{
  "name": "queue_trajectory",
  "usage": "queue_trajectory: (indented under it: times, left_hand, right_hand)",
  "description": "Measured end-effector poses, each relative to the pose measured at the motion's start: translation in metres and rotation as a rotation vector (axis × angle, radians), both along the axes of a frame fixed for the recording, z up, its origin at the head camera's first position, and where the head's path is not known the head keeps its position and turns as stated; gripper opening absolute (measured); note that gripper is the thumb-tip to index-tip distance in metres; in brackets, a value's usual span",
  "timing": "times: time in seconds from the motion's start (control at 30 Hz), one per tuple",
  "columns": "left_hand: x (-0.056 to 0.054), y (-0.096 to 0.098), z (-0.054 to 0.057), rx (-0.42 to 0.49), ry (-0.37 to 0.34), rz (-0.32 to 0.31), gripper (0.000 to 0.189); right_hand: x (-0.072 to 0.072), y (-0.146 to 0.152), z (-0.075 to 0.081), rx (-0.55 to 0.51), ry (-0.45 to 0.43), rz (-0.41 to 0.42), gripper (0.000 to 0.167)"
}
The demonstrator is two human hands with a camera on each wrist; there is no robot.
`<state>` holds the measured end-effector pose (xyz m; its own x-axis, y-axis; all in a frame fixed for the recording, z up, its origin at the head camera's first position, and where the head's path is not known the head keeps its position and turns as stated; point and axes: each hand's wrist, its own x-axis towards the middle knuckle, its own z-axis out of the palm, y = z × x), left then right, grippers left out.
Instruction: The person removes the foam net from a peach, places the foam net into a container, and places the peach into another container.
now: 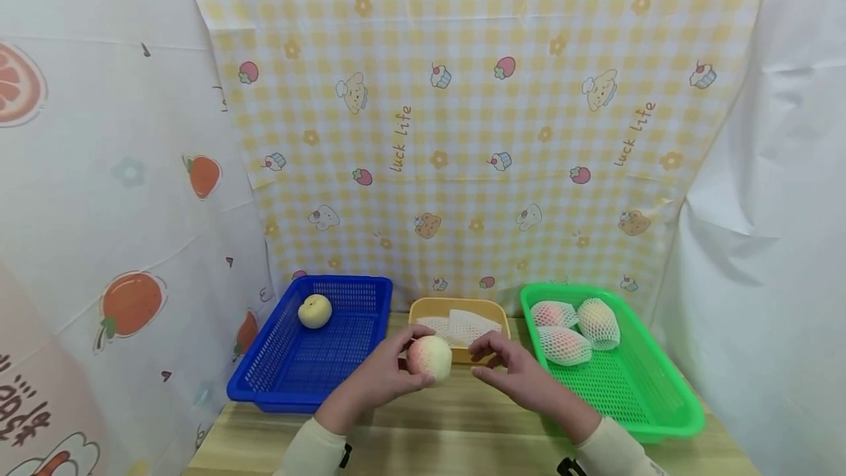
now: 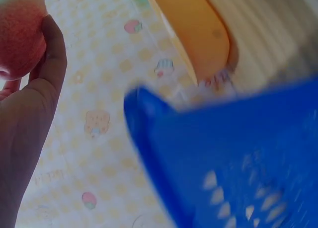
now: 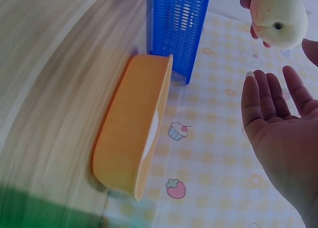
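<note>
A pale yellow and pink peach (image 1: 431, 359) is held in my left hand (image 1: 385, 372), fingers and thumb curled round its side, above the front of the table. In the right wrist view the dimple of the peach (image 3: 279, 19) faces the camera. My right hand (image 1: 518, 379) hovers to the right of it, fingers loosely bent, touching nothing. Behind both hands stands a yellow-orange box (image 1: 426, 305) with white foam net sleeves (image 1: 468, 325) inside.
On the left, a blue basket (image 1: 311, 366) holds one bare peach (image 1: 314, 311). At the right a green basket (image 1: 621, 395) contains several net-wrapped peaches (image 1: 564, 345). A checked cloth (image 1: 463, 109) hangs behind the wooden table (image 1: 456, 424).
</note>
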<state>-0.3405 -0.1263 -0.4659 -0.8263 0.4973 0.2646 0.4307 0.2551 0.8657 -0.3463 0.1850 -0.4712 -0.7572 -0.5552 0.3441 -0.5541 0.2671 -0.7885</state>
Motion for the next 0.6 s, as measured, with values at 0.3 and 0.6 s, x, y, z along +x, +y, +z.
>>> queue_trajectory:
  times: [0.3,0.6]
  left_hand:
    - [-0.028,-0.054,0.039,-0.207,0.183,0.134,0.065]
    - [-0.076,-0.098,0.052,-0.357,0.229,0.283,0.065]
  right_hand:
    - [0.002,0.001,-0.002,0.001,-0.022,0.004,0.018]
    - [0.006,0.002,-0.001,0.015,-0.052,0.002,0.015]
